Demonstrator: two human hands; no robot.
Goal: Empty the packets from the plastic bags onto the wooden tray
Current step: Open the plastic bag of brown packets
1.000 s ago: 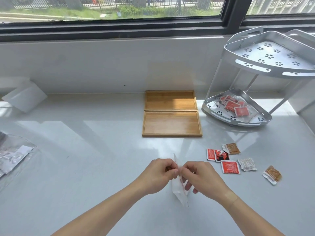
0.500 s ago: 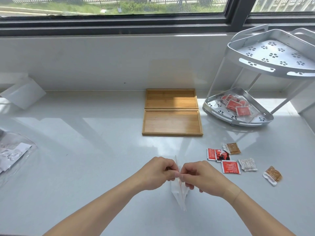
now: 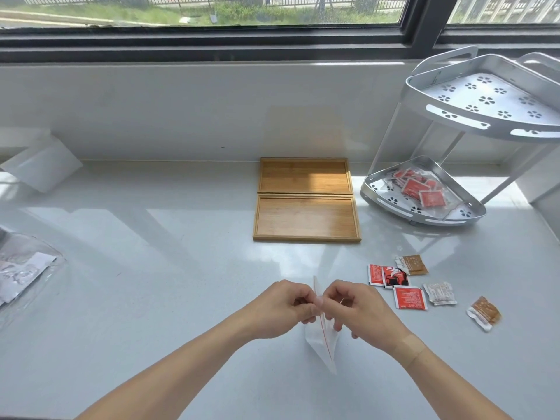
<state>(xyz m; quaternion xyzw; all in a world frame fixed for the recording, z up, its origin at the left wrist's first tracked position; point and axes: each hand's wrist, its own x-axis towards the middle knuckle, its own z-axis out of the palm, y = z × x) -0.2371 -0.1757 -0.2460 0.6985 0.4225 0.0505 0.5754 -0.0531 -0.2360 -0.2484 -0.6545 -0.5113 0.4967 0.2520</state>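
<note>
You pinch a thin clear plastic bag [image 3: 321,341] over a glossy white counter [image 3: 151,268]. At upper centre sit two matt wooden trays [image 3: 306,218]. The perforated rack [image 3: 491,116], upper right, looks like satin metal.

Sunlit white counter [image 3: 151,268], dark-framed window [image 3: 212,40], white wall [image 3: 181,110]

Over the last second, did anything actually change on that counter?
Hardly. Both hands, left and right, keep pinching the top of the clear zip bag, which has only shifted slightly between them. The loose packets, the wooden trays and the metal rack have stayed put.
</note>
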